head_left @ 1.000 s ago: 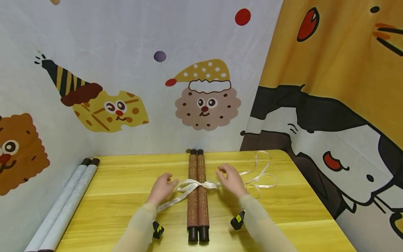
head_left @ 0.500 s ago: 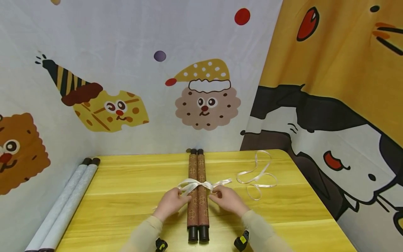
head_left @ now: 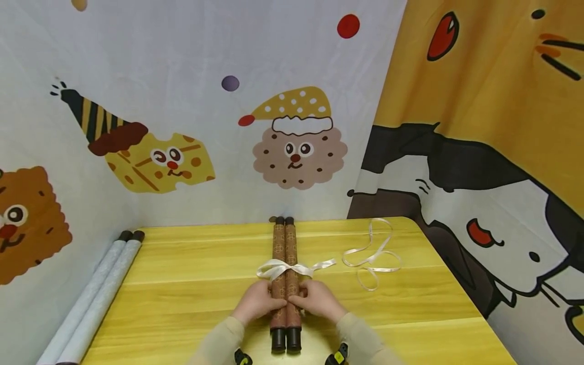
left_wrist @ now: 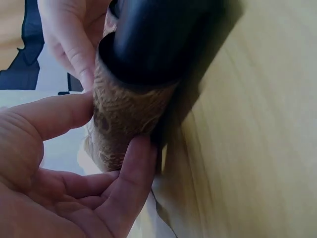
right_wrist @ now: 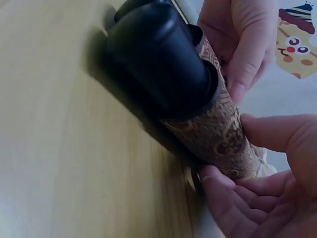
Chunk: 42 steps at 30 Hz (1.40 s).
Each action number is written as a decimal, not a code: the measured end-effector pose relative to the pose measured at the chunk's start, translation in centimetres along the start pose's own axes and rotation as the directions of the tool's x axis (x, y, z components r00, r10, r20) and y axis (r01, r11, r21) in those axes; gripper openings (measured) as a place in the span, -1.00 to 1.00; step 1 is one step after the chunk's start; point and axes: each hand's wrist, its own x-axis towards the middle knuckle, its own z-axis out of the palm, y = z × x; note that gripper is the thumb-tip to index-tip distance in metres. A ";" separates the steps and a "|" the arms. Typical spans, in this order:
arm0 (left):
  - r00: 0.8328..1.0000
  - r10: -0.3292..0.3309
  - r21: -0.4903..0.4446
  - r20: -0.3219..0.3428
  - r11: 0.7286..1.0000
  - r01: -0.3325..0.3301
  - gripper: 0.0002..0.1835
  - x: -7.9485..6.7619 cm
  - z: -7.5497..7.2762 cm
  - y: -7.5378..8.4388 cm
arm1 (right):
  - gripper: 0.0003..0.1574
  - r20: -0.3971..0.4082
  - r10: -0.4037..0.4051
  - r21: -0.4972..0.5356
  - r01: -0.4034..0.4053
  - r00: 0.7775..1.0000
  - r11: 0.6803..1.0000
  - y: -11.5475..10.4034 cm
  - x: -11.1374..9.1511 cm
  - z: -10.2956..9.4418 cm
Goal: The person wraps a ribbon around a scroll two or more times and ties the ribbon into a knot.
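A brown patterned scroll [head_left: 279,243], its two rolls side by side with black end knobs [head_left: 294,338], lies lengthwise before me. Around its middle runs a white ribbon [head_left: 291,267] tied in a bow, one tail out to the right. Nearer than the bow, my left hand [head_left: 256,303] grips the left roll, thumb on top and fingers at its outer side. My right hand [head_left: 321,301] grips the right roll the same way, the thumbs almost meeting over the seam. In the left wrist view, the left hand's fingertips [left_wrist: 141,148] reach low on the patterned roll [left_wrist: 126,111].
A thin white ribbon [head_left: 370,259] lies in loose loops on the wood-grain table [head_left: 201,253] to the right. At the left edge rests a pale scroll [head_left: 107,289] with dark ends. Printed cloth [head_left: 182,76] hangs behind the table.
Both hands first stood apart at the ribbon's sides, the right at its tail. They moved in to the bow, then down toward me onto the rolls. The bow's left tail no longer sticks out.
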 end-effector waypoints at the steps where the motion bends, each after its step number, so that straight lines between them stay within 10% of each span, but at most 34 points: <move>1: 1.000 0.010 0.010 -0.009 1.000 -0.010 -0.70 -0.1 0.0 -0.1 | -0.70 -0.008 -0.003 0.013 0.003 1.000 1.000 -0.1 0.0 0.1; 26: 0.975 -0.170 -0.006 -0.140 0.985 0.171 -0.39 -6.4 -11.5 -6.7 | -0.66 -0.002 0.010 0.242 -0.009 1.000 0.970 -9.7 5.0 9.6; 42: 0.972 -0.217 0.027 -0.094 0.975 0.220 -0.32 -7.3 -15.0 -10.9 | -0.67 0.101 -0.085 0.139 0.071 0.991 0.988 -12.8 7.2 12.5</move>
